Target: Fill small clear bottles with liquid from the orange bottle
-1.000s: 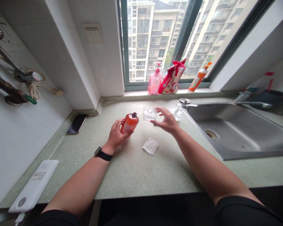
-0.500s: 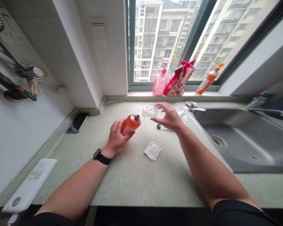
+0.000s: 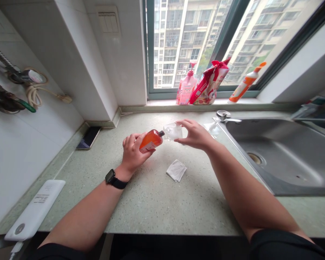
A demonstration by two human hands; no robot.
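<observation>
My left hand is wrapped round an orange bottle with a pale label. The bottle has no cap on and leans to the right, its dark threaded neck at the edge of a clear, empty-looking container. My right hand grips that container between thumb and fingers from the right side. I cannot tell whether neck and container touch. On the counter below them lies a folded white tissue.
A steel sink with a faucet is on the right. Clear plastic wrap lies beside it. A phone and a white power bank are on the left. A pink pump bottle, red bag and orange-white bottle stand along the sill.
My left hand has tipped the orange bottle further right, bringing its neck to the container. The container has tilted in my right hand. The black-ended item under my right hand is now hidden.
</observation>
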